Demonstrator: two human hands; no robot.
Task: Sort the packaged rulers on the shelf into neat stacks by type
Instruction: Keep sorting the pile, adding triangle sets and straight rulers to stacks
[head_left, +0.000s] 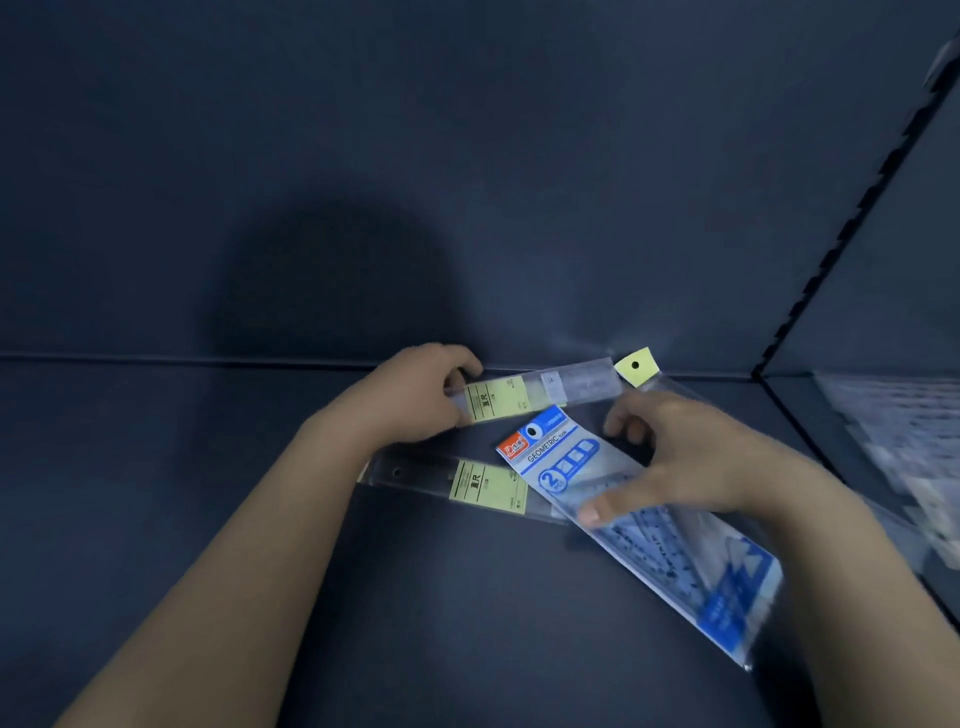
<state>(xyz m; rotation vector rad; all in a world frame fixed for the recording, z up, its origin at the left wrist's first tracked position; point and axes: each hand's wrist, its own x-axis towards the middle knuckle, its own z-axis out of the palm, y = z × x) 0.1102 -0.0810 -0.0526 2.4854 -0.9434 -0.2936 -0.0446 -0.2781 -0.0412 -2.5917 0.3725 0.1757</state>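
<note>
— What lies nearest?
— The blue geometric set pack (639, 519). It slants from five o'clock in the view up toward the middle. The right hand (691, 457) grips it across its width, thumb pressed on the face and fingers curled over the far edge.
— And the straight ones?
— One straight ruler pack (488, 488) with a yellow label lies flat on the shelf floor (234, 571), at nine o'clock from the blue pack, its right end tucked under it. Beyond it, toward twelve o'clock, the left hand (421, 395) pinches the end of a second straight ruler pack (540, 389), close to the back wall (467, 182). A yellow hang tab (635, 365) pokes out at one o'clock; I think it belongs to another clear sleeve.
— How to do this well?
— I'd lift the blue pack clear first, since it overlaps the near ruler and could drag it. Then bring the held ruler onto its twin, labels matched and edges squared. The sleeves look slippery, so pinch firmly and set it down flat.
— At three o'clock?
— Blurred packs (914, 467) past the divider (831, 249). I can't tell their type.
</note>
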